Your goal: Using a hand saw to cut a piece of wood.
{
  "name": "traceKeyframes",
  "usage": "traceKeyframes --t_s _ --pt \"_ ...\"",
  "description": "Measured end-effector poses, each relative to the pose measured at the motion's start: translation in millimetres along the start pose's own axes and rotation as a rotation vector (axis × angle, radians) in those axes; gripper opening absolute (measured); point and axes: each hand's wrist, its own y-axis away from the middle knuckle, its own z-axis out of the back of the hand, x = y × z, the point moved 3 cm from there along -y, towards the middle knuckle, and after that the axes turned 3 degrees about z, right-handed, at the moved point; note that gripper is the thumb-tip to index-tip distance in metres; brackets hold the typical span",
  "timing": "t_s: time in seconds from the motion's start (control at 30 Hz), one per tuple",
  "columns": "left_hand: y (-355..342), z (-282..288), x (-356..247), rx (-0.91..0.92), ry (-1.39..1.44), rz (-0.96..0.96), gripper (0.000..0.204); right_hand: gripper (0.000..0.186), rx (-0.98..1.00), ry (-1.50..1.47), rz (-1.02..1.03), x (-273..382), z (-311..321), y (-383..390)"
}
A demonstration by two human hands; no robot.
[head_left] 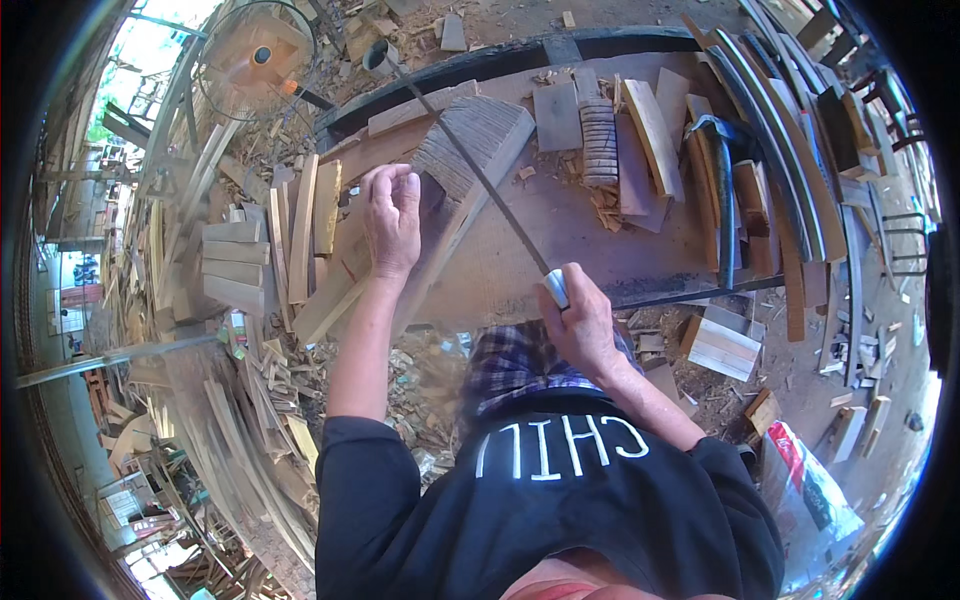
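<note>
My right hand (580, 320) is closed around the white handle (556, 288) of a long, thin, dark metal tool (500, 205), which reaches diagonally up-left over a grooved wooden block (460, 140) on the workbench (495, 270). My left hand (393, 225) has curled fingers beside the block's left side, over an angled board (330, 300); whatever those fingers grip is hidden. A dark patch (433, 200) of wood lies just right of that hand.
Cut pieces (650, 140) and a bundle of slotted strips (598, 140) lie on the bench's right, beside long curved boards (775, 150). A caged fan (262, 55) stands upper left. Stacked slats (233, 260), scrap wood and a plastic sack (810, 500) surround the bench.
</note>
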Motion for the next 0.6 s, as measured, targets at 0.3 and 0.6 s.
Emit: traceKeyframes --t_s 0.3,0.6 --pt "10 -5 11 0.127 -0.039 0.209 0.045 0.031 0.074 0.128 0.11 25 -15 11" --pt "7 -8 0 0.136 -0.439 0.205 0.044 0.032 0.102 0.196 0.103 37 -13 20"
